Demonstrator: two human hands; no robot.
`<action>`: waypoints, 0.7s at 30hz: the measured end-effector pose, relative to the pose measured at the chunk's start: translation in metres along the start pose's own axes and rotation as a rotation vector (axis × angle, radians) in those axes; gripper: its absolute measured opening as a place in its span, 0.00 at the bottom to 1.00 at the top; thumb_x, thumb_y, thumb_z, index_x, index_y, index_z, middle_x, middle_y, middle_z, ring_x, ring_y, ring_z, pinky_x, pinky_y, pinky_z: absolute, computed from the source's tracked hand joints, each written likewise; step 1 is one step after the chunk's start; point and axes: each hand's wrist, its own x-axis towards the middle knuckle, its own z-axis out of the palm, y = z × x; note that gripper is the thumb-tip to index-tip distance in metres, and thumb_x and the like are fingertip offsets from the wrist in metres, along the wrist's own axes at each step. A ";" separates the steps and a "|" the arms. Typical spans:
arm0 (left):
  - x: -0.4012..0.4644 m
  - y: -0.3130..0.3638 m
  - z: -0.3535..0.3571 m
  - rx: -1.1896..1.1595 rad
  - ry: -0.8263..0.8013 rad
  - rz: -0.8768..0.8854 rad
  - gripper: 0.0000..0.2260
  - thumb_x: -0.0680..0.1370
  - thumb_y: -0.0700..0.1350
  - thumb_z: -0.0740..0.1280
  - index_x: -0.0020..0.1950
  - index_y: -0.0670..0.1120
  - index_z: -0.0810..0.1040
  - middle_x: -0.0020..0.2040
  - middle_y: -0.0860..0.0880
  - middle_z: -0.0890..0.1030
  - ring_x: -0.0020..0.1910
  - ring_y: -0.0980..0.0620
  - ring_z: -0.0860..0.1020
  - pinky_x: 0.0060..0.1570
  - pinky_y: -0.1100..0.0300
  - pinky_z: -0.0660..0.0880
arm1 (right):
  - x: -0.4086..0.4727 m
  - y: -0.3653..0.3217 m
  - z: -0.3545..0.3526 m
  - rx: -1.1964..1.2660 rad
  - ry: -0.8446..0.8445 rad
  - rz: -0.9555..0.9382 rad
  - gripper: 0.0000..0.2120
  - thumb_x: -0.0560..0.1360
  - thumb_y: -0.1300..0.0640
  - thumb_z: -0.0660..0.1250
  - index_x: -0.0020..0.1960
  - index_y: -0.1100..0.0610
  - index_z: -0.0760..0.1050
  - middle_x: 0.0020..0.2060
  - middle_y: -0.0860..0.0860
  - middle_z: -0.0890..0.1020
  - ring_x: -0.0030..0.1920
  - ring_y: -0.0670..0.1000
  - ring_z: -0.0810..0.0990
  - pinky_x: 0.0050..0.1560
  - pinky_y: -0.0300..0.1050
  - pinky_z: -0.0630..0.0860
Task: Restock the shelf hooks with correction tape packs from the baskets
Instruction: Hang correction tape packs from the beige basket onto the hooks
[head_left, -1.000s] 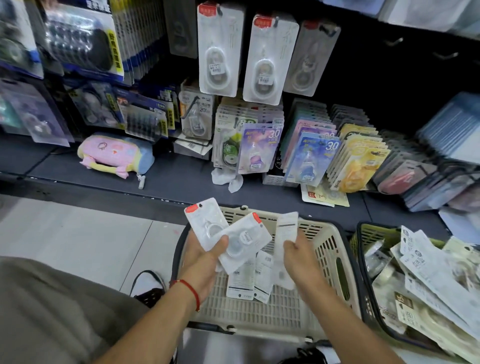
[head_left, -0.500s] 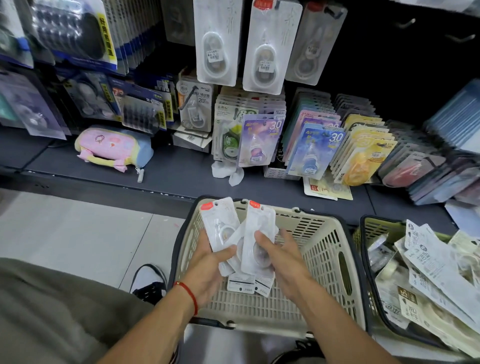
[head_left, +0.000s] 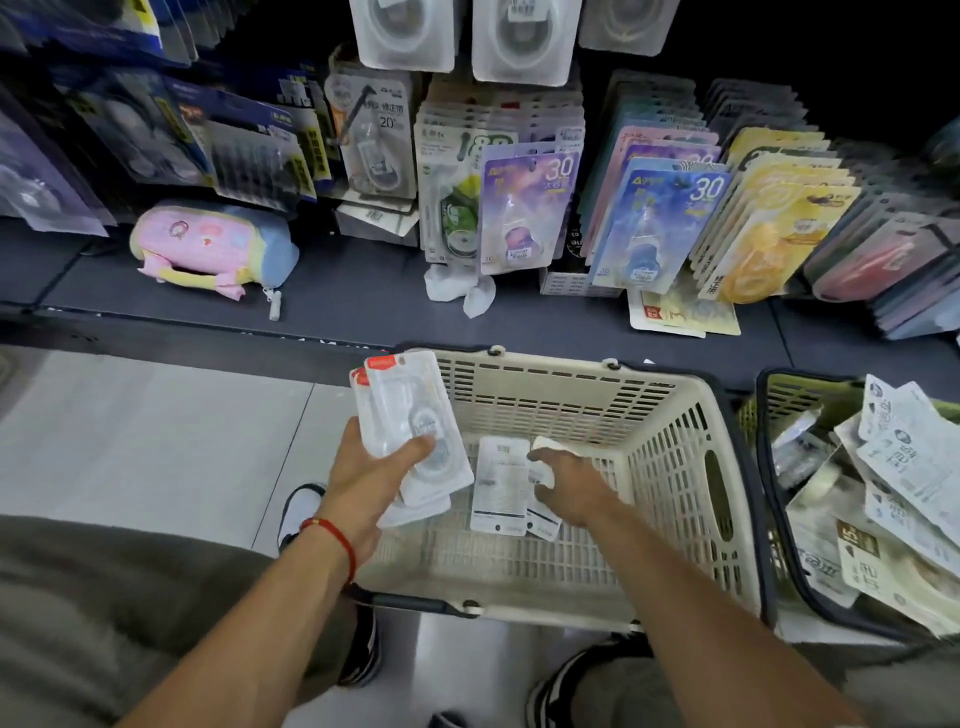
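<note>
My left hand (head_left: 371, 467) grips stacked correction tape packs (head_left: 410, 415); my right hand's (head_left: 569, 483) fingers pinch a pack (head_left: 543, 470) in the cream basket (head_left: 670, 467), beside another face-down pack (head_left: 500, 483). The green basket (head_left: 779, 400) brims with packs.

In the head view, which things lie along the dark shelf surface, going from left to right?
Pink and blue pouch → crumpled white wrapper → small white box → flat pack lying face up.

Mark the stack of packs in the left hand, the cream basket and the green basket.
Stack of clear, red-tabbed correction tape packs (head_left: 410, 426): head view, front blister.
Cream slatted plastic basket (head_left: 670, 467): head view, right wall.
Green basket (head_left: 800, 397): head view, back wall.
</note>
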 end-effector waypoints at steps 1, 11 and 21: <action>-0.001 -0.003 -0.003 0.028 -0.003 -0.011 0.27 0.73 0.45 0.81 0.69 0.55 0.76 0.60 0.49 0.85 0.58 0.45 0.85 0.53 0.41 0.85 | 0.005 0.009 0.017 -0.175 -0.119 -0.037 0.36 0.81 0.55 0.71 0.84 0.49 0.58 0.84 0.55 0.58 0.82 0.59 0.61 0.77 0.54 0.64; -0.007 -0.025 -0.011 0.197 -0.014 -0.088 0.24 0.73 0.47 0.81 0.62 0.63 0.76 0.51 0.62 0.86 0.56 0.52 0.85 0.46 0.49 0.86 | 0.049 0.028 0.080 -0.655 -0.258 -0.250 0.57 0.79 0.70 0.67 0.81 0.37 0.28 0.81 0.52 0.26 0.82 0.62 0.30 0.75 0.80 0.54; -0.003 -0.023 0.007 0.181 0.015 -0.057 0.28 0.72 0.45 0.81 0.67 0.64 0.77 0.58 0.57 0.86 0.60 0.49 0.84 0.57 0.42 0.83 | 0.030 0.027 0.015 -0.314 0.017 -0.398 0.21 0.87 0.54 0.57 0.80 0.51 0.63 0.73 0.61 0.76 0.70 0.63 0.77 0.70 0.59 0.74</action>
